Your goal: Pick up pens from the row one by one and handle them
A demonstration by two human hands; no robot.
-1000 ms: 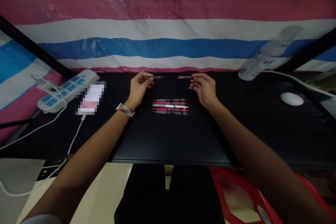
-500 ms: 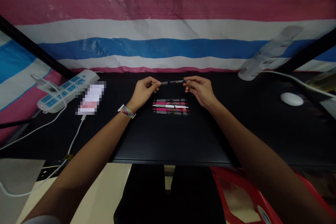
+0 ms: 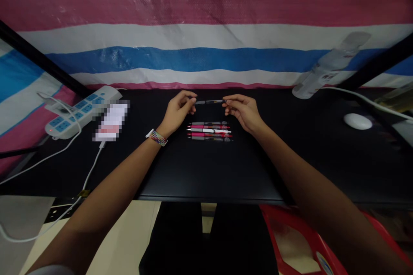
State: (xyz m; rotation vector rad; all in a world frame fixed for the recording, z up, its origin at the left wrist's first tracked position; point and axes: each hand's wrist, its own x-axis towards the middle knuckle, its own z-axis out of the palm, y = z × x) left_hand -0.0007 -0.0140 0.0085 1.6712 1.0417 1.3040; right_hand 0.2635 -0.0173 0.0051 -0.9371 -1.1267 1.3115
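A dark pen point(image 3: 209, 102) with a clear barrel lies crosswise between my two hands, beyond a row of pens. My left hand point(image 3: 180, 109) pinches its left end between thumb and fingertips. Its right end is in the closed fingertips of my right hand point(image 3: 242, 109). Closer to me, several pens lie side by side on the black desk point(image 3: 209, 167), all pointing left and right. Among them are a white pen point(image 3: 203, 130), a pink-and-red pen point(image 3: 201, 135) and a grey-gripped pen point(image 3: 203, 139) nearest me.
To the left are a white power strip point(image 3: 85, 111), a blurred-out phone point(image 3: 111, 122) and a white cable point(image 3: 92, 167). On the right stand a clear bottle point(image 3: 318, 73) and a white mouse point(image 3: 358, 121). A striped sheet point(image 3: 206, 0) hangs behind. A red stool point(image 3: 274, 232) is below.
Both hands have shifted slightly to the left with the pen, and the pen has come down a touch. The row of pens lies as before.
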